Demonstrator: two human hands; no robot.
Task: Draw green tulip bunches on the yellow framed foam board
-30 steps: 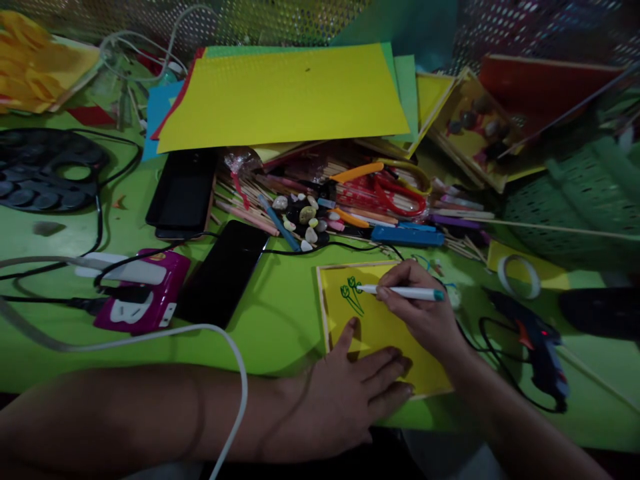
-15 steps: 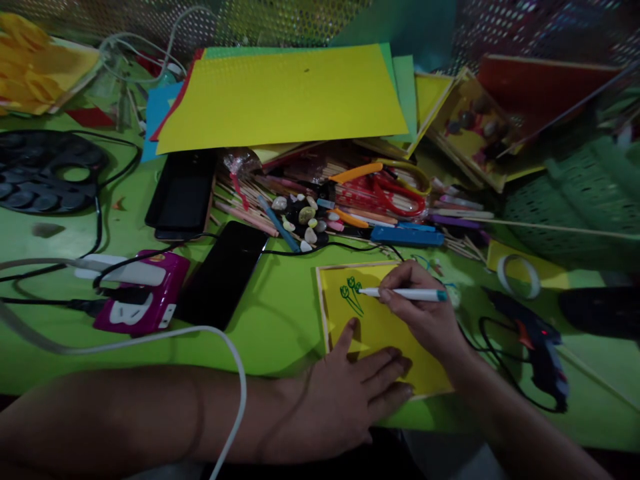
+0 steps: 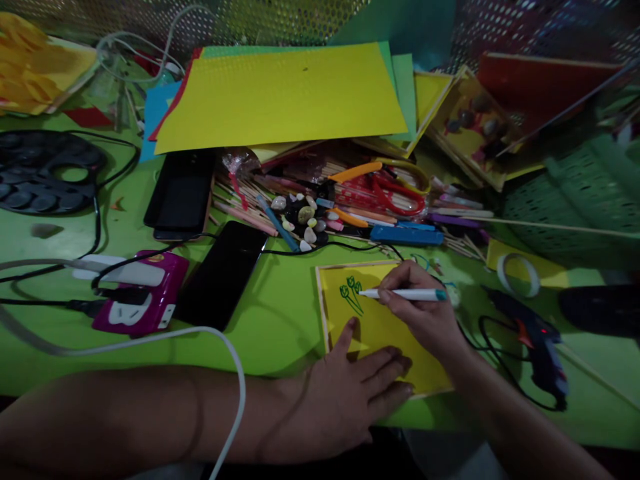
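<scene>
A yellow sheet in a thin pale frame (image 3: pixel 334 337) lies near the table's front edge. Green tulip-like flowers with stems (image 3: pixel 351 295) are drawn on its upper left part. My right hand (image 3: pixel 423 310) is closed around a white marker (image 3: pixel 415 294) with a green end, its tip at the rightmost flower. Flat on the lower part of the sheet rests my left hand (image 3: pixel 350 397), fingers spread, the thumb just below the drawn stems.
Phones (image 3: pixel 223 273), a magenta power strip (image 3: pixel 143 293) and cables lie left. Behind are pebbles (image 3: pixel 305 217), scissors (image 3: pixel 400 190), sticks and coloured paper (image 3: pixel 285 100). To the right are a glue gun (image 3: pixel 537 340), a tape roll (image 3: pixel 519 275) and a green basket (image 3: pixel 575 207).
Very little differs. The marker tip has stayed close to the rightmost flower, where a little more green line shows below it. My left hand has kept its place.
</scene>
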